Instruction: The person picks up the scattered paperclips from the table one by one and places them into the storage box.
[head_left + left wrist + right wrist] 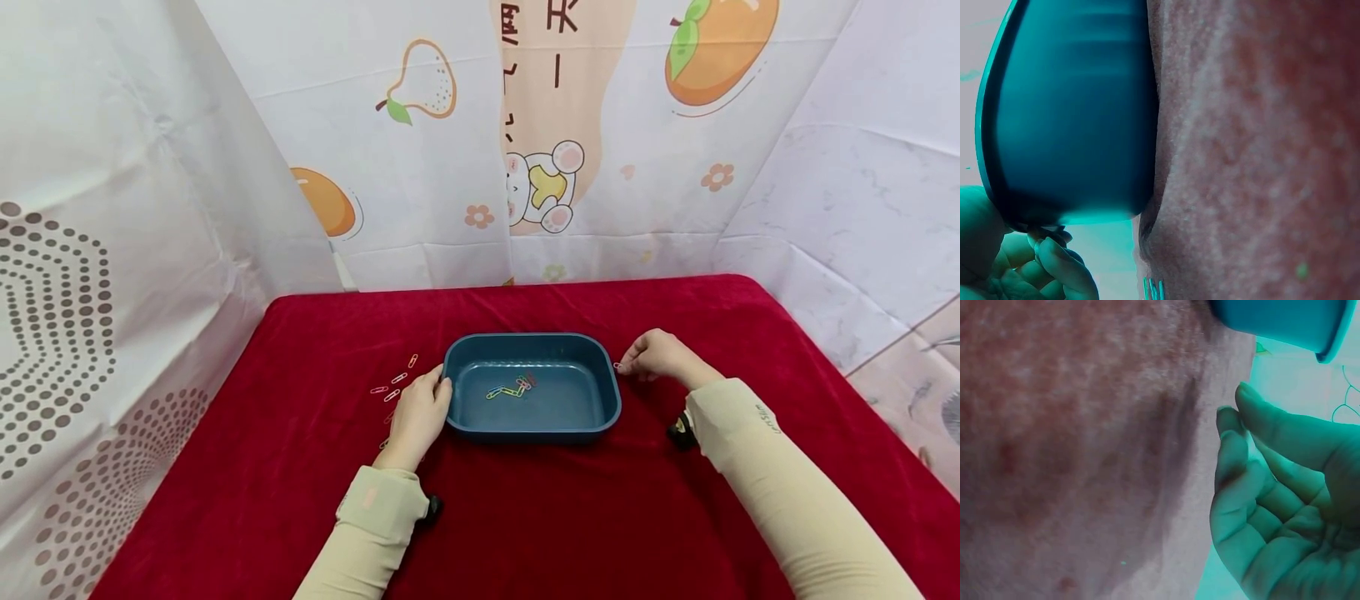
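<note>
A dark blue rectangular plastic bin (536,429) stands on red cloth, with a short string of linked colourful paper clips (510,389) on its floor. My left hand (418,412) grips the bin's left rim; in the left wrist view, fingers and thumb of the left hand (1035,265) curl about that edge. Just off the bin's right side, my right hand (663,357) pinches a pale paper clip (618,366) between thumb and fingertips. In the right wrist view the thumb and index tips of the right hand (1285,500) come close together; the clip cannot be made out there.
Several loose paper clips (392,395) lie on the cloth left of the bin, some partly behind the left hand. The red cloth (540,508) covers the table. A printed white curtain (450,183) hangs behind it, and more sheeting stands at both sides.
</note>
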The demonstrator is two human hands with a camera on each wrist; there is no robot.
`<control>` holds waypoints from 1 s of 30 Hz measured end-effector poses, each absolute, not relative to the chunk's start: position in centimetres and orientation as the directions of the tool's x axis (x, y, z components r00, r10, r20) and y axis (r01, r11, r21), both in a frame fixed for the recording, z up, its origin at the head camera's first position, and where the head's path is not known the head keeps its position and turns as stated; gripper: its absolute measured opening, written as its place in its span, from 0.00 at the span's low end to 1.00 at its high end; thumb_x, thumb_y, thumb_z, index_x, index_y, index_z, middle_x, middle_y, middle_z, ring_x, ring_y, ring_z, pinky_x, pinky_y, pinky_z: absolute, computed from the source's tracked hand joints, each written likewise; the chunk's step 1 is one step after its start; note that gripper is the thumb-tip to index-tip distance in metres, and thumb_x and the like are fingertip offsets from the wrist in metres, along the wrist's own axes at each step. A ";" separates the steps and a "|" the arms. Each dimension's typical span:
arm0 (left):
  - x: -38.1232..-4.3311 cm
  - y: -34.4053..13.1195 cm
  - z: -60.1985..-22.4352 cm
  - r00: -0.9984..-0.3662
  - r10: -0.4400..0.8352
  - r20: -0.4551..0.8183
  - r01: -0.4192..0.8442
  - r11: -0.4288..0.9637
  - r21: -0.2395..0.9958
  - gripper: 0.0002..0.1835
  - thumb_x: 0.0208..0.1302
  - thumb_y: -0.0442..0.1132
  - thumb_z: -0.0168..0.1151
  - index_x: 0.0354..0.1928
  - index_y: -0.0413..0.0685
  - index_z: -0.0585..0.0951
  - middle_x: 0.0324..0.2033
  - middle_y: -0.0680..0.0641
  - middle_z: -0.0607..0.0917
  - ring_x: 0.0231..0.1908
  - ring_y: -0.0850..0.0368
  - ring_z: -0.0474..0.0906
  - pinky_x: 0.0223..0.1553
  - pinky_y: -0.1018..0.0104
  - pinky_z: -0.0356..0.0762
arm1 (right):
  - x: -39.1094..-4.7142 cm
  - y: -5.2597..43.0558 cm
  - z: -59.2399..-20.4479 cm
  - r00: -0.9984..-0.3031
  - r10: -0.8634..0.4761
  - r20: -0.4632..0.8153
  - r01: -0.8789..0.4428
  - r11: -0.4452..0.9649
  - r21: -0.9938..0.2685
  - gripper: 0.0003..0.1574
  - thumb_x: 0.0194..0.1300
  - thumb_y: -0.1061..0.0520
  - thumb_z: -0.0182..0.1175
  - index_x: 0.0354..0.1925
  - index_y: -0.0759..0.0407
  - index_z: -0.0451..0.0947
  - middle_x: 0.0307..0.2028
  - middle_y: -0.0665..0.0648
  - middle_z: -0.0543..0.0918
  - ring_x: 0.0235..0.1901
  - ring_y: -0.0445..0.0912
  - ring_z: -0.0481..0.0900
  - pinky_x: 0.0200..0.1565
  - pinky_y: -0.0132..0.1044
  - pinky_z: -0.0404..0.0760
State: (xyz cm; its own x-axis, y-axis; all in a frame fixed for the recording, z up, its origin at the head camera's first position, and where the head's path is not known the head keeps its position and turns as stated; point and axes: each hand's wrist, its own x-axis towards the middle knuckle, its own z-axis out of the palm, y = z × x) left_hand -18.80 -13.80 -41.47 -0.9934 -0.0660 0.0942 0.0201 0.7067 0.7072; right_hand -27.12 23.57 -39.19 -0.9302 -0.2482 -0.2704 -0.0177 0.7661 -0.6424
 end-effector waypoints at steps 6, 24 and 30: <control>-18.8 -13.8 -41.5 -0.992 -0.072 0.103 0.021 0.712 0.702 0.23 0.74 0.42 0.52 0.65 0.40 0.75 0.52 0.39 0.83 0.48 0.47 0.79 0.52 0.50 0.78 | -27.1 23.7 -38.2 -0.930 -0.241 -0.278 -0.001 0.758 -0.653 0.15 0.64 0.54 0.67 0.38 0.67 0.86 0.26 0.51 0.87 0.23 0.44 0.80 0.32 0.38 0.83; -18.8 -13.7 -41.5 -0.993 -0.075 0.086 0.009 0.704 0.710 0.24 0.74 0.43 0.51 0.66 0.40 0.74 0.53 0.39 0.83 0.50 0.46 0.79 0.55 0.48 0.78 | -27.5 23.3 -35.1 -0.943 -0.210 -0.259 0.014 0.752 -0.659 0.18 0.64 0.54 0.66 0.44 0.68 0.85 0.30 0.55 0.88 0.26 0.49 0.81 0.33 0.38 0.81; -18.8 -13.8 -41.5 -0.993 -0.076 0.089 0.010 0.704 0.710 0.24 0.74 0.43 0.51 0.66 0.40 0.74 0.54 0.38 0.82 0.51 0.45 0.79 0.55 0.48 0.77 | -27.5 22.5 -34.3 -0.951 -0.203 -0.232 0.011 0.730 -0.683 0.19 0.63 0.53 0.67 0.44 0.68 0.84 0.29 0.55 0.88 0.25 0.48 0.81 0.36 0.41 0.83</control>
